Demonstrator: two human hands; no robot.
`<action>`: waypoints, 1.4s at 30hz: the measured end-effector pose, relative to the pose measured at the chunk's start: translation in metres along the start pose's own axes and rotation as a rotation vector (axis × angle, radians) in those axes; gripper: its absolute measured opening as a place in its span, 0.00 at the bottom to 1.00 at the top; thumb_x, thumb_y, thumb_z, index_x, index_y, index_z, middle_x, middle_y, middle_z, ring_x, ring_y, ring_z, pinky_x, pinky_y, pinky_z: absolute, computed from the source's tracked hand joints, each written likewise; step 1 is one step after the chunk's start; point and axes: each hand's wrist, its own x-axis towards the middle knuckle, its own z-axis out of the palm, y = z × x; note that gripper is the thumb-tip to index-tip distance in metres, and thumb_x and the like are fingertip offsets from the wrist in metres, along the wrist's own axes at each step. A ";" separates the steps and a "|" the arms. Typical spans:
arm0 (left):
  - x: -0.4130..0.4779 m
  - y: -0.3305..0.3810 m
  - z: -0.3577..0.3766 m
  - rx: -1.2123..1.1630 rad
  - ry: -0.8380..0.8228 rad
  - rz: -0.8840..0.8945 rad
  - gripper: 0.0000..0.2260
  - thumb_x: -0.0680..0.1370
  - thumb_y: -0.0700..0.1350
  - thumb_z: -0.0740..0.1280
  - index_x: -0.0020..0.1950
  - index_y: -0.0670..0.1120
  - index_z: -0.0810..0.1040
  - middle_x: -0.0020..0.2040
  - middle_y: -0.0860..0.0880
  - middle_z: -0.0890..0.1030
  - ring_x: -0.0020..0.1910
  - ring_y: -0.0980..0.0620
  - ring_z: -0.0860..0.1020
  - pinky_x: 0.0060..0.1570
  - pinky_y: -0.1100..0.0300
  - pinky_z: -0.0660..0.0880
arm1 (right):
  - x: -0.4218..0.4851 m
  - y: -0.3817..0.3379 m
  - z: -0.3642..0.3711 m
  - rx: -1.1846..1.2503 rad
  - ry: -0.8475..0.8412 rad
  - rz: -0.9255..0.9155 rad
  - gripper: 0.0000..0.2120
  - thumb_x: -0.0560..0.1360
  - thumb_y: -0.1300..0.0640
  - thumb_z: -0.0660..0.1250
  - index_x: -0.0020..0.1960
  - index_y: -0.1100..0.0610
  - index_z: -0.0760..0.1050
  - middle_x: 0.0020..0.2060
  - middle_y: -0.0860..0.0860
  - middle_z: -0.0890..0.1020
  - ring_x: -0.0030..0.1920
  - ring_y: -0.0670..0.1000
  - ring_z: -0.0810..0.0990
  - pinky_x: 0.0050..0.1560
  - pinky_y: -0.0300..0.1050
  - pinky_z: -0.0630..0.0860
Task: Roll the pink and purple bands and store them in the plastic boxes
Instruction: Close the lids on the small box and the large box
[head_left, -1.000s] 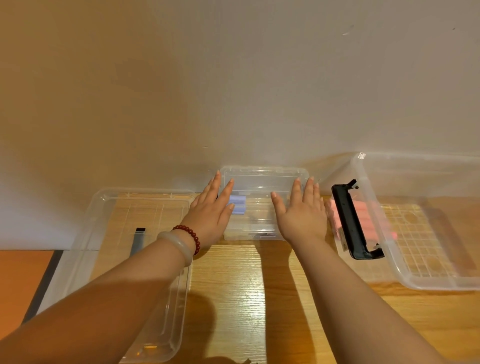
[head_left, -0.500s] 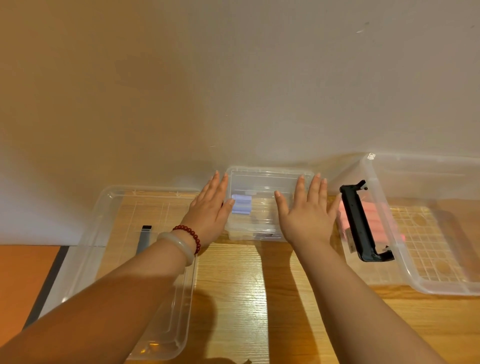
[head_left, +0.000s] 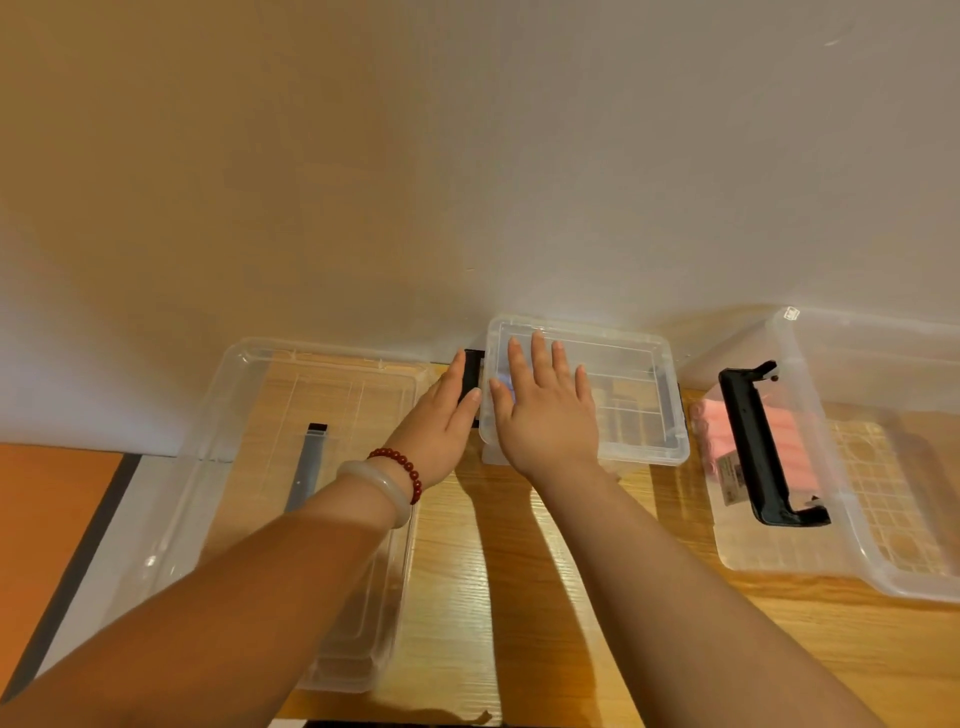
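Observation:
A small clear box (head_left: 631, 415) with its lid on stands against the wall in the middle. My right hand (head_left: 545, 421) lies flat on the left part of the lid, fingers spread. It covers the purple bands inside; only a faint purple glimpse (head_left: 506, 385) shows by the thumb. My left hand (head_left: 441, 423) rests with straight fingers on the black latch (head_left: 472, 376) at the box's left end. Pink rolled bands (head_left: 787, 441) lie in the large clear box (head_left: 883, 519) on the right, behind its black handle (head_left: 750, 447).
A large clear lid (head_left: 244, 415) lies upside down on the wooden table (head_left: 519, 597) at the left, with a grey strip (head_left: 306, 467) on it. The wall runs close behind the boxes. The table's left edge falls to an orange floor (head_left: 47, 519).
My right hand slid from the lid's right side to its left part. My left hand shifted from the lid's edge onto the black latch. The view shifted, so the boxes sit further right.

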 end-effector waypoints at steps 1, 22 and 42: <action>-0.001 -0.002 0.000 -0.003 0.023 0.020 0.25 0.84 0.54 0.50 0.79 0.55 0.45 0.79 0.52 0.53 0.77 0.55 0.54 0.75 0.57 0.54 | 0.001 0.000 0.000 -0.001 0.005 -0.003 0.26 0.84 0.44 0.39 0.80 0.49 0.40 0.79 0.50 0.40 0.79 0.52 0.36 0.76 0.51 0.35; 0.002 -0.006 0.000 -0.014 -0.056 0.199 0.23 0.85 0.45 0.49 0.78 0.52 0.45 0.76 0.61 0.44 0.76 0.65 0.43 0.77 0.59 0.44 | 0.002 0.000 0.000 0.017 -0.003 -0.056 0.24 0.84 0.47 0.39 0.80 0.48 0.44 0.79 0.45 0.44 0.79 0.49 0.38 0.77 0.50 0.37; 0.002 0.004 -0.005 0.182 -0.137 0.255 0.23 0.85 0.48 0.47 0.74 0.53 0.36 0.75 0.60 0.37 0.75 0.64 0.38 0.75 0.64 0.40 | 0.001 -0.001 -0.003 0.139 -0.024 -0.088 0.24 0.85 0.49 0.40 0.80 0.49 0.47 0.79 0.42 0.47 0.78 0.45 0.38 0.77 0.49 0.35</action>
